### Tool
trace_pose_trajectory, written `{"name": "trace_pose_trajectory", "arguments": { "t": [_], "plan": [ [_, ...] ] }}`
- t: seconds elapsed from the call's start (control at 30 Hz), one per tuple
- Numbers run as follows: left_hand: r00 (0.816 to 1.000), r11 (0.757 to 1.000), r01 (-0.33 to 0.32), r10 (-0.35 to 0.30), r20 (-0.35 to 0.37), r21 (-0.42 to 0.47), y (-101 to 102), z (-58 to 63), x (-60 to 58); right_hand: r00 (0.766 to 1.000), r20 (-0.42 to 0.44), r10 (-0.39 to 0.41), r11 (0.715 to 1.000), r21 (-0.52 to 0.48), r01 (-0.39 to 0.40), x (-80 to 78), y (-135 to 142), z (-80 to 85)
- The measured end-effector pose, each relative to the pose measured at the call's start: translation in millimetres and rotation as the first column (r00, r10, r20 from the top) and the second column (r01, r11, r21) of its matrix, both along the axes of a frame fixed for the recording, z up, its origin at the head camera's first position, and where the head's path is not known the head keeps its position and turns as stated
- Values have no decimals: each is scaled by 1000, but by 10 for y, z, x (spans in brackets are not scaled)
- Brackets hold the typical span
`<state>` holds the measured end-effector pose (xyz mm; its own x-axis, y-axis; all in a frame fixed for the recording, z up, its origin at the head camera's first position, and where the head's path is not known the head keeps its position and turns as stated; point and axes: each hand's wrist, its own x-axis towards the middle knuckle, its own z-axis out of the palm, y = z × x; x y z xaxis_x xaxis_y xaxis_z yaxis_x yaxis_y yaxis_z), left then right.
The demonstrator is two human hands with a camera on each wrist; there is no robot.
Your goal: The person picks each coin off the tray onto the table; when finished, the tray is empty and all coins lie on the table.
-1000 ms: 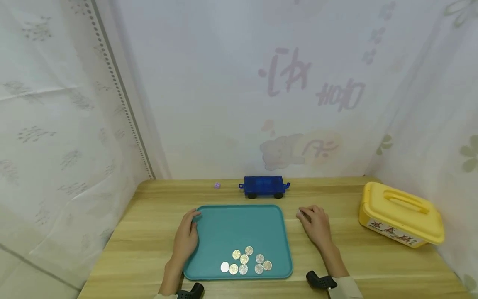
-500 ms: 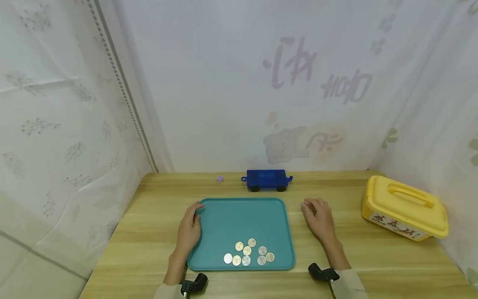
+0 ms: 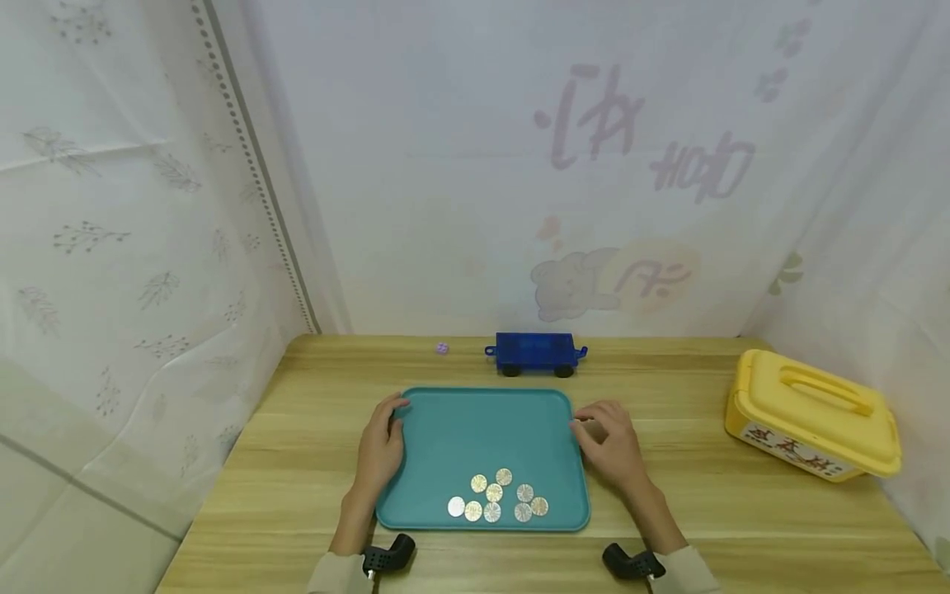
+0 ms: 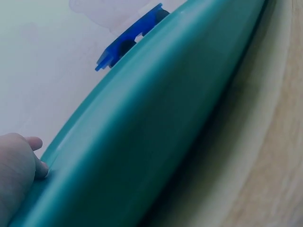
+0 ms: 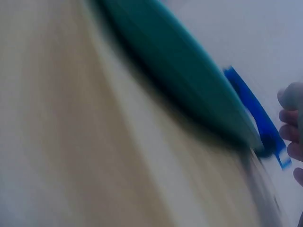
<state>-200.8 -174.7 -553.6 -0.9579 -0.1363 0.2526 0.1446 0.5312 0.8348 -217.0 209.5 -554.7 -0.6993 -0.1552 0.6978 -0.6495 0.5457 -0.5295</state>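
A teal tray lies on the table with several gold and silver coins in its front half. My left hand rests along the tray's left side, its fingers loosely bent over the far-left rim; the left wrist view shows digits touching the tray's edge. At the right rim is my right hand, thumb and forefinger drawn near each other beside the tray. No coin shows at those fingertips now, and the gap between them is hidden. Only blurred right fingers appear in the right wrist view.
Behind the tray stands a blue toy wagon with dark wheels. A small purple piece lies to its left. A yellow lidded box with a handle sits at the table's right. A patterned white curtain surrounds the table's back and sides.
My right hand has moved left to the tray's right rim; earlier a small shiny piece showed at its fingertips. The left hand stays at the tray. The head view has shifted slightly.
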Motion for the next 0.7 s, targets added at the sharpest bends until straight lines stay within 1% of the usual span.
{"name": "trace_pose_trajectory", "arguments": {
  "t": [0.1,0.17,0.27,0.37,0.5,0.6,0.7],
  "plan": [
    [1000,1000,-6,6,3,0,-12,-2,-1,998,21,59,996,66,-60,73,-196,55],
    [1000,1000,-6,6,9,2,-13,-2,-2,996,36,81,986,141,-85,135,-323,82],
    [1000,1000,3,-3,19,6,-6,4,-9,992,54,110,961,249,-120,225,-482,107],
    [1000,1000,9,-9,21,16,6,18,-14,985,97,140,932,324,-164,296,-600,116],
    [1000,1000,7,-8,18,18,11,27,-11,970,177,164,897,382,-221,353,-699,109],
    [1000,1000,8,-9,23,17,6,23,1,964,196,178,878,412,-245,374,-739,90],
    [1000,1000,10,-10,29,13,-9,16,16,962,193,191,871,418,-257,387,-765,76]
  ]
}}
